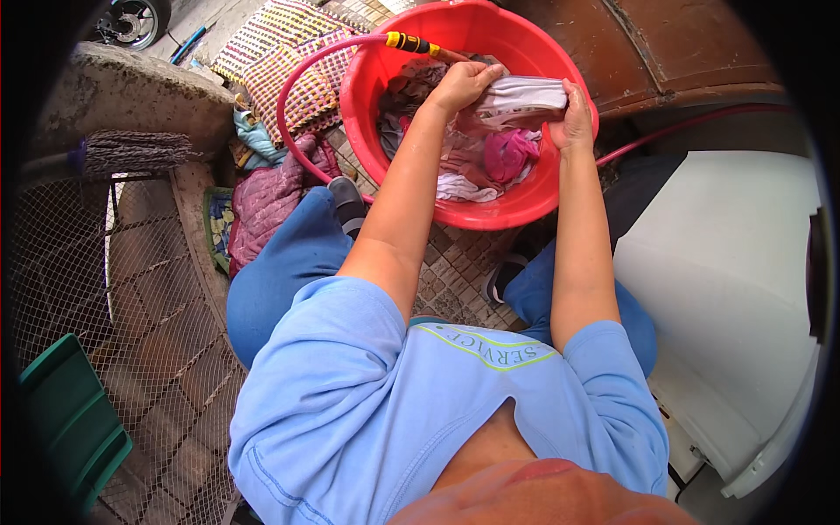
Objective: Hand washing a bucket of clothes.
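A wet white garment (528, 93) is stretched between my two hands above a large red plastic tub (361, 125). My left hand (464, 85) pinches its left end, and my right hand (572, 121) grips the right end near the tub's right wall. Beneath them, several soaked clothes lie in water. Among these are a bright pink cloth (510, 155) and a white cloth (464, 188) close to the near wall. A pink hose (285, 98) arches over the tub's left rim, its yellow-and-black connector (412, 43) ending close to my left hand.
Left of the tub lie a woven mat (289, 65), a light-blue cloth (259, 138) and a maroon quilted cloth (282, 190). A mop head (138, 152) rests above wire mesh (164, 275). At right stands a white appliance-like panel (715, 262); behind the tub is a brown metal surface (695, 46).
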A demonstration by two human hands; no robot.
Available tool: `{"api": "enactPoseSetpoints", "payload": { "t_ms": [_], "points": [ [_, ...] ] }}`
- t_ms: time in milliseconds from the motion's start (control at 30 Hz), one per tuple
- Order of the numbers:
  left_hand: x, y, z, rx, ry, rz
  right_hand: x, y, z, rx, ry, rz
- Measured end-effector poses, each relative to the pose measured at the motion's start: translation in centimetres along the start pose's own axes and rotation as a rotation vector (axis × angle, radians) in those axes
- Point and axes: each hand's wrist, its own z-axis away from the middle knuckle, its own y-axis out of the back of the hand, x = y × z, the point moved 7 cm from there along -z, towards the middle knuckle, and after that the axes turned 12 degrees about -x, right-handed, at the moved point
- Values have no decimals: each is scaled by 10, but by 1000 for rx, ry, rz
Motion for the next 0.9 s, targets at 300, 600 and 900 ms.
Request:
{"api": "enactPoseSetpoints", "payload": {
  "t_ms": [300,600,900],
  "points": [
    [85,-82,29,509,-307,-527,102,15,-8,-248,-313,79],
    [44,-68,20,559,-232,-512,130,-11,-3,-235,-458,-217],
    [38,-50,30,602,-91,-560,127,-9,15,-420,-691,-109]
  ]
}}
